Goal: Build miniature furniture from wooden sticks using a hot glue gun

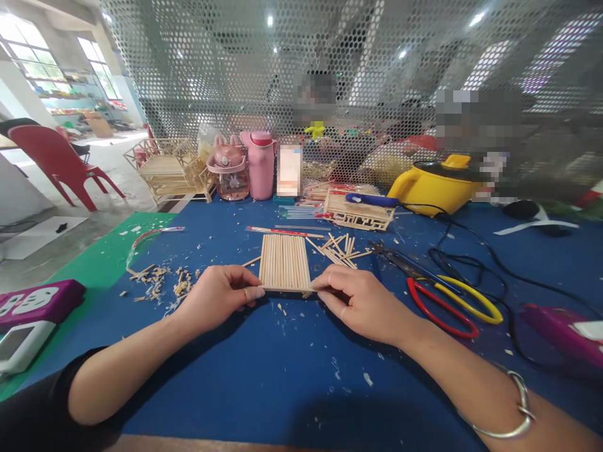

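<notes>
A small flat panel of wooden sticks [284, 260], laid side by side, rests on the blue table in front of me. Along its near edge runs a crosswise wooden stick [287, 289]. My left hand [223, 295] pinches the left end of this stick between thumb and fingers. At the right end, my right hand [355, 300] pinches it the same way. Whether the crosswise stick is fixed to the panel, I cannot tell. Short loose sticks [342, 250] lie behind my right hand, and broken stick bits [153, 281] lie left of my left hand.
Pliers with red and yellow handles [447, 307] lie right of my right arm, near a black cable [494, 263]. Behind stand a stick-built model [360, 210], a yellow pot [436, 188], a pink flask [261, 166], a pink bottle [233, 176] and a perforated metal screen [226, 69].
</notes>
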A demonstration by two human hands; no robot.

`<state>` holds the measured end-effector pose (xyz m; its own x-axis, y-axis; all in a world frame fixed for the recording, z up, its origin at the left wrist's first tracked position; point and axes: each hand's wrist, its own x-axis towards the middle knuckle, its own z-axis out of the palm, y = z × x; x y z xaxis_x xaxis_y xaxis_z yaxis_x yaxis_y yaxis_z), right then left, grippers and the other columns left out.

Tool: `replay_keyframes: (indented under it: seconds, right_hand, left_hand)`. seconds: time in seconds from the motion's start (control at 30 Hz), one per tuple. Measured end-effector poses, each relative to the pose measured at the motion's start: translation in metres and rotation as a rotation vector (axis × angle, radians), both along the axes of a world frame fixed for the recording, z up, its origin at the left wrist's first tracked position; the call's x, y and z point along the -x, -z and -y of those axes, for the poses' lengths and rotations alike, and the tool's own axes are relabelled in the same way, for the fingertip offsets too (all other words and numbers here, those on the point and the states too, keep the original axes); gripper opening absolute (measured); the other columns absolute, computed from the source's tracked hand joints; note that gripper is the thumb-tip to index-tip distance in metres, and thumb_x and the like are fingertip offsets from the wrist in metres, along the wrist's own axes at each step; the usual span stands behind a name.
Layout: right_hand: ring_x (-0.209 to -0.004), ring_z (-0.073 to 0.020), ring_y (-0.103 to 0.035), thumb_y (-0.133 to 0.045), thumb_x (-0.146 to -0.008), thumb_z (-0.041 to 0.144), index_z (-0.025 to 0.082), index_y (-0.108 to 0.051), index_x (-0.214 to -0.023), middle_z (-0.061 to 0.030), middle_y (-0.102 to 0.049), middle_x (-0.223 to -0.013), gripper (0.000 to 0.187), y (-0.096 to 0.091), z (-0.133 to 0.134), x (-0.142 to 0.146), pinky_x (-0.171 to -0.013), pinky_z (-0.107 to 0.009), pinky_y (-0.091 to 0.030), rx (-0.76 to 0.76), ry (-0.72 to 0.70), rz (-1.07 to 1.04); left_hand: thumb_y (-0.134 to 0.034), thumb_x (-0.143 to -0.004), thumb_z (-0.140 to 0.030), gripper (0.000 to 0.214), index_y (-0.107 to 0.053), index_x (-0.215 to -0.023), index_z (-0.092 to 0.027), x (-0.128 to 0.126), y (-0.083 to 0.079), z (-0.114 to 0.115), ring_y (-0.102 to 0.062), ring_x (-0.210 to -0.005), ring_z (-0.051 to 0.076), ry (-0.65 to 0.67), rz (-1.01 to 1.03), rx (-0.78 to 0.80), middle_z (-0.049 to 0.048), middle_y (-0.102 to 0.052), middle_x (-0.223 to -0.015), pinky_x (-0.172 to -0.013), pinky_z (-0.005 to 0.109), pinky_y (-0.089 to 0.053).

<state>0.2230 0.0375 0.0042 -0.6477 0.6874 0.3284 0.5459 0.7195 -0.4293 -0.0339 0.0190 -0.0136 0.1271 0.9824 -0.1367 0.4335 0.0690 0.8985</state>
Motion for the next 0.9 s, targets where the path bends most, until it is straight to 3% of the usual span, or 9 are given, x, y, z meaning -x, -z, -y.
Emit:
replay_keyframes:
  seconds: [0.2,0.33,0.47,0.53,0.6,0.67,0.73,0.8,0.9]
  right_hand:
    - [-0.074,-0.0129,-0.061,-0.05,-0.085,0.016,0.022,-0.067,-0.09,-0.0016,-0.067,-0.081,0.019,-0.001,0.001,0.0,-0.069,-0.027,-0.047,0.012,0.037,-0.002]
    - [-0.076,-0.0145,-0.062,-0.049,-0.086,0.019,0.023,-0.067,-0.087,-0.0013,-0.069,-0.083,0.019,-0.005,0.002,0.003,-0.07,-0.028,-0.047,0.091,0.089,0.007]
    - [-0.06,-0.0125,-0.06,-0.052,-0.083,0.026,0.02,-0.063,-0.08,0.0003,-0.065,-0.071,0.013,-0.004,-0.002,0.005,-0.057,-0.026,-0.046,0.403,0.252,-0.155]
    - [-0.051,-0.0111,-0.057,-0.052,-0.081,0.028,0.019,-0.058,-0.081,0.0014,-0.061,-0.066,0.011,-0.003,-0.005,0.006,-0.044,-0.022,-0.041,0.623,0.347,-0.303]
    - [-0.047,-0.0109,-0.056,-0.051,-0.08,0.028,0.018,-0.054,-0.085,0.0017,-0.059,-0.064,0.012,-0.002,-0.008,0.005,-0.036,-0.02,-0.035,0.744,0.399,-0.41]
    - [-0.047,-0.0109,-0.056,-0.05,-0.08,0.03,0.018,-0.051,-0.088,0.0017,-0.059,-0.063,0.014,-0.003,-0.011,0.002,-0.035,-0.019,-0.034,0.738,0.415,-0.469]
    - [-0.049,-0.0104,-0.056,-0.05,-0.08,0.034,0.019,-0.05,-0.089,0.0017,-0.059,-0.065,0.017,-0.005,-0.013,-0.002,-0.037,-0.019,-0.036,0.678,0.426,-0.521]
    - [-0.052,-0.0101,-0.056,-0.051,-0.081,0.038,0.019,-0.049,-0.089,0.0013,-0.059,-0.068,0.021,-0.008,-0.016,-0.008,-0.039,-0.019,-0.038,0.614,0.44,-0.577]
    - [-0.052,-0.0102,-0.055,-0.055,-0.079,0.039,0.019,-0.05,-0.092,0.0006,-0.06,-0.069,0.025,-0.012,-0.019,-0.013,-0.042,-0.02,-0.04,0.544,0.449,-0.616]
  left_hand:
    - [-0.067,-0.074,-0.037,0.024,-0.062,-0.083,-0.016,-0.001,-0.002,0.0,-0.057,-0.055,0.011,0.027,0.027,0.001,-0.0006,-0.064,-0.063,-0.053,0.023,-0.044]
    - [-0.062,-0.078,-0.044,0.037,-0.053,-0.102,-0.018,-0.003,-0.006,-0.001,-0.06,-0.057,0.012,-0.002,0.183,0.068,-0.0014,-0.062,-0.069,-0.046,0.021,-0.044]
    - [-0.059,-0.081,-0.045,0.033,-0.056,-0.095,-0.015,-0.009,-0.01,-0.016,-0.042,-0.042,0.003,-0.134,0.374,0.166,0.0001,-0.06,-0.076,-0.034,0.014,-0.028]
    - [-0.064,-0.079,-0.039,0.028,-0.058,-0.085,-0.013,-0.012,-0.012,-0.027,-0.033,-0.038,0.0,-0.135,0.426,0.241,-0.0027,-0.055,-0.065,-0.033,0.012,-0.02]
    - [-0.068,-0.077,-0.031,0.022,-0.059,-0.076,-0.011,-0.014,-0.013,-0.037,-0.03,-0.036,0.0,-0.116,0.462,0.324,-0.0066,-0.045,-0.051,-0.031,0.011,-0.017]
    - [-0.068,-0.077,-0.024,0.017,-0.06,-0.073,-0.009,-0.016,-0.014,-0.04,-0.031,-0.034,0.001,-0.11,0.507,0.399,-0.008,-0.04,-0.045,-0.03,0.009,-0.021]
    - [-0.065,-0.08,-0.018,0.01,-0.062,-0.077,-0.009,-0.019,-0.015,-0.037,-0.04,-0.035,0.001,-0.122,0.569,0.436,-0.0051,-0.047,-0.047,-0.034,0.009,-0.034]
    - [-0.061,-0.082,-0.014,0.005,-0.063,-0.083,-0.01,-0.025,-0.017,-0.026,-0.051,-0.042,0.003,-0.151,0.643,0.441,-0.001,-0.058,-0.056,-0.042,0.009,-0.046]
    - [-0.057,-0.086,-0.013,0.006,-0.063,-0.087,-0.012,-0.044,-0.018,-0.008,-0.062,-0.057,0.005,-0.199,0.733,0.435,0.0047,-0.067,-0.075,-0.05,0.008,-0.05]
